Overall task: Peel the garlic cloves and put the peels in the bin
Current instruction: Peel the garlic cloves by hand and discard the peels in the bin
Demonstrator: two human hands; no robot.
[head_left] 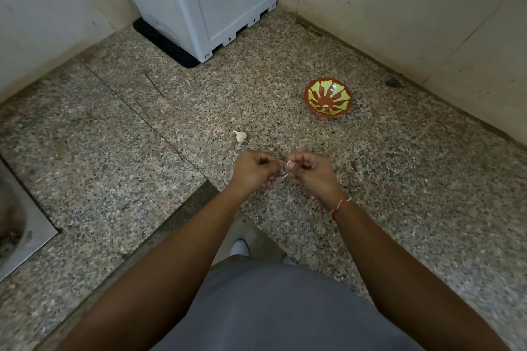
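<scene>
Both my hands meet over the speckled granite counter [413, 194]. My left hand [254, 169] and my right hand [310, 171] pinch a small garlic clove [286, 166] between their fingertips, with thin strips of peel hanging off it. A piece of a garlic bulb [240, 136] lies on the counter just beyond my left hand. A red bowl with a green pattern [328, 97] stands further back to the right, with one pale piece inside it. No bin shows in view.
A grey plastic appliance [199, 0] on a black mat fills the back corner. Tiled walls close off the back and right. A steel sink edge [25, 225] sits at the far left. The counter's front edge runs below my forearms.
</scene>
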